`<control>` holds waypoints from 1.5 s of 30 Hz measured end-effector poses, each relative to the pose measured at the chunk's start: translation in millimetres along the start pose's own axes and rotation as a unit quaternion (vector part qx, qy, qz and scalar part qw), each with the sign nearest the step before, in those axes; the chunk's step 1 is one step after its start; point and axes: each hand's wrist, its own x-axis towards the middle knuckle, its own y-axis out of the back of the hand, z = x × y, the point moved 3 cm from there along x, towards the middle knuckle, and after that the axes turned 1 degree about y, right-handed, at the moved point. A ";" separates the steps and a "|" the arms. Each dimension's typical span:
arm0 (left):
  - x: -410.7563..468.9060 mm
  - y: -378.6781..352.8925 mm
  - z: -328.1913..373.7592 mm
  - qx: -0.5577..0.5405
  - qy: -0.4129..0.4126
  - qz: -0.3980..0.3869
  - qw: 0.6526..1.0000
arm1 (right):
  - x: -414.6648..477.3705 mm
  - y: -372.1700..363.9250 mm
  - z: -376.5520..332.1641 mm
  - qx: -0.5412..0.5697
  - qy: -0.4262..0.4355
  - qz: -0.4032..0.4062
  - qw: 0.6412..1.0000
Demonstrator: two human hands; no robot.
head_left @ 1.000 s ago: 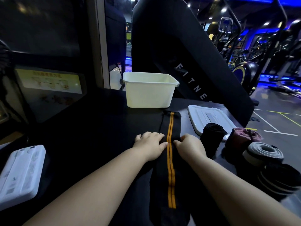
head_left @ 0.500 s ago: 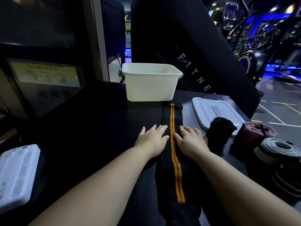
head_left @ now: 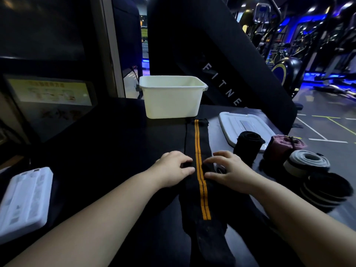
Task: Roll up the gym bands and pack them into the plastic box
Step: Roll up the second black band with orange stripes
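— Located where?
— Long black fabric band (head_left: 198, 143), orange stripe: flat on worktop (head_left: 115, 151), end just before white plastic box (head_left: 171, 101). Pinching its edges: left hand (head_left: 173, 168), right hand (head_left: 229, 168).
— Lettering?
— "FITNE", black panel (head_left: 250, 83) behind box.

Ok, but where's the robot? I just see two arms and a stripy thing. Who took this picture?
There is no robot here. A person wears a camera on their head, so you look down at their own arms. The left hand and the right hand each pinch a long black gym band with orange stripes, which lies flat on the dark table. Behind it stands a white plastic box, with a flat white lid lying to its right. Near the lid are four bands already rolled: a black roll, a maroon roll, a grey roll and a black striped roll. I cannot tell what the white ridged slab on the left is.
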 end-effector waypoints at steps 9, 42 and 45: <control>-67.1 -14.0 6.7 -0.079 -0.066 0.018 0.995 | -75.8 -12.4 -3.0 0.032 0.090 0.014 0.995; -137.6 -19.2 21.4 -0.163 -0.141 -0.049 0.975 | -137.8 -37.3 -33.5 0.154 0.155 0.143 0.965; -140.9 -18.8 24.2 -0.172 -0.123 -0.080 0.974 | -136.5 -38.0 -33.6 0.171 0.133 0.147 0.965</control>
